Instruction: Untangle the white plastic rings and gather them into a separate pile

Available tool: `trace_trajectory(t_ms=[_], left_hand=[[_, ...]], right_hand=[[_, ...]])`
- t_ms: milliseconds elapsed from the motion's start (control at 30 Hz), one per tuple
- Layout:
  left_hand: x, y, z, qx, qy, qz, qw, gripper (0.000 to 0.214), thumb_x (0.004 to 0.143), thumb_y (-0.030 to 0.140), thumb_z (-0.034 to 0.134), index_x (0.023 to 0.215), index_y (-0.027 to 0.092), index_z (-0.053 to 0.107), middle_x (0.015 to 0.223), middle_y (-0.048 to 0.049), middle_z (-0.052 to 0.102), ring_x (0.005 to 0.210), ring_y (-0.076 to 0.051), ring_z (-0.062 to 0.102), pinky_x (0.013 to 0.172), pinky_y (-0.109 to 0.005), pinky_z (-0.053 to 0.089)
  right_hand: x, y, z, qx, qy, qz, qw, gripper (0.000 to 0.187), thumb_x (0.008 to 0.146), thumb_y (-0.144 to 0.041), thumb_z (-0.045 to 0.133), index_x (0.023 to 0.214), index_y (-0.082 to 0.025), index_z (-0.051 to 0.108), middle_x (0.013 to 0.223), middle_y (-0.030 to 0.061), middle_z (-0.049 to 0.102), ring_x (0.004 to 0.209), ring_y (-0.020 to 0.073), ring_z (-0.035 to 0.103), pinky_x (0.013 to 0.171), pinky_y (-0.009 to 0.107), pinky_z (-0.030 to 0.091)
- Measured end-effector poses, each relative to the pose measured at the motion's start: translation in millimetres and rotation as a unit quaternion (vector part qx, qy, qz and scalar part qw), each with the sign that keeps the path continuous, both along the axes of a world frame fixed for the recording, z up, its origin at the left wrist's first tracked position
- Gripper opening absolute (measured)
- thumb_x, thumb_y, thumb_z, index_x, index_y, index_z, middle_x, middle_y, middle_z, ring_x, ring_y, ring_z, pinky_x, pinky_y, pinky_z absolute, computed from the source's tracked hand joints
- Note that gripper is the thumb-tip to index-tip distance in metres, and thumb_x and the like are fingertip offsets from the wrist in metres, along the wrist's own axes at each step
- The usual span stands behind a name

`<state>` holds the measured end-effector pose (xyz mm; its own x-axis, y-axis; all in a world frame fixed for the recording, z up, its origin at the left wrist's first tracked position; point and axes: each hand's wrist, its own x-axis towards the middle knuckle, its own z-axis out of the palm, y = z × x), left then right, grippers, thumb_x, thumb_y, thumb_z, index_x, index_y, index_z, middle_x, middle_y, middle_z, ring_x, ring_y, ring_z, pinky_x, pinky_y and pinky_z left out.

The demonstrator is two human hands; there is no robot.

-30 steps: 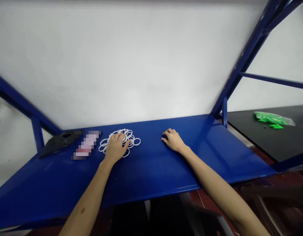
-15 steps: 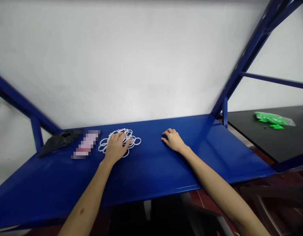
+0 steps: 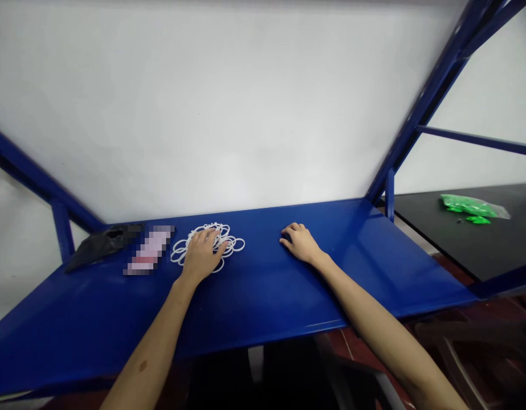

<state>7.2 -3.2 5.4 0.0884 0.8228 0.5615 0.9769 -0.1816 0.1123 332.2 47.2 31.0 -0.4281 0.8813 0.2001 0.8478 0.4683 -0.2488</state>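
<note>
A heap of several thin white rings (image 3: pixel 237 245) lies on the blue table (image 3: pixel 254 296), left of the middle. My left hand (image 3: pixel 202 250) rests on top of the heap, palm down with the fingers apart, and covers part of it. To the right, my right hand (image 3: pixel 300 242) lies on the bare blue tabletop, fingers slightly bent and loosely spread, with nothing visible in it. Whatever is under the palms is hidden.
Left of the rings lies a blurred-out pinkish rectangular item (image 3: pixel 151 247), beside a black plastic bag (image 3: pixel 96 247). A white wall (image 3: pixel 245 114) and blue metal frame (image 3: pixel 416 114) bound the table. On a black table (image 3: pixel 451 233) at right lies a bag of green pieces (image 3: pixel 472 205).
</note>
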Motion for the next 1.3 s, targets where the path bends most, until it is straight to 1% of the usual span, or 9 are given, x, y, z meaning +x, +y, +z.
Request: trace_trajectory(t_ms=[367, 633, 900, 1067, 1300], left_hand=[[-2.2, 1.9, -3.9, -0.006, 0.000, -0.005, 1.000, 0.051, 0.095, 0.054, 0.045, 0.124, 0.016, 0.063, 0.128, -0.0163, 0.063, 0.124, -0.032, 0.052, 0.110, -0.048, 0.038], [-3.3, 3.1, -5.5, 0.010, 0.008, -0.019, 1.000, 0.047, 0.096, 0.053, 0.045, 0.120, 0.017, 0.064, 0.124, -0.0155, 0.065, 0.121, -0.033, 0.055, 0.106, -0.050, 0.043], [-4.0, 3.7, -8.3, 0.040, 0.020, -0.029, 0.999, 0.046, 0.097, 0.051, 0.046, 0.119, 0.015, 0.065, 0.121, -0.0169, 0.065, 0.117, -0.032, 0.056, 0.104, -0.048, 0.044], [-4.5, 3.9, -8.4, 0.040, 0.025, -0.025, 0.999, 0.047, 0.097, 0.051, 0.046, 0.117, 0.013, 0.065, 0.121, -0.0177, 0.066, 0.116, -0.033, 0.056, 0.104, -0.048, 0.044], [-4.5, 4.3, -9.0, 0.036, 0.015, -0.026, 0.999, 0.047, 0.097, 0.051, 0.046, 0.118, 0.013, 0.066, 0.121, -0.0177, 0.066, 0.116, -0.033, 0.056, 0.104, -0.049, 0.045]], right_hand=[[0.2, -0.3, 0.6, 0.000, -0.001, 0.001, 1.000, 0.031, 0.097, -0.034, 0.059, 0.122, -0.017, 0.067, 0.125, 0.0122, 0.062, 0.112, 0.0275, 0.055, 0.097, 0.038, 0.046], [-0.6, 0.4, 0.1, -0.003, 0.001, 0.003, 1.000, 0.031, 0.097, -0.034, 0.059, 0.122, -0.017, 0.067, 0.124, 0.0125, 0.062, 0.111, 0.0274, 0.055, 0.097, 0.038, 0.046], [-0.1, 0.7, -0.7, -0.003, 0.004, 0.006, 1.000, 0.031, 0.097, -0.034, 0.059, 0.122, -0.017, 0.067, 0.124, 0.0131, 0.062, 0.112, 0.0283, 0.055, 0.096, 0.039, 0.046], [-0.1, 0.2, 0.4, -0.004, 0.005, 0.005, 1.000, 0.031, 0.097, -0.033, 0.059, 0.121, -0.016, 0.067, 0.125, 0.0130, 0.062, 0.111, 0.0280, 0.055, 0.097, 0.039, 0.046], [-0.2, -0.6, 1.2, -0.003, 0.004, 0.005, 1.000, 0.030, 0.097, -0.033, 0.059, 0.121, -0.017, 0.067, 0.124, 0.0131, 0.062, 0.111, 0.0279, 0.055, 0.097, 0.039, 0.046]])
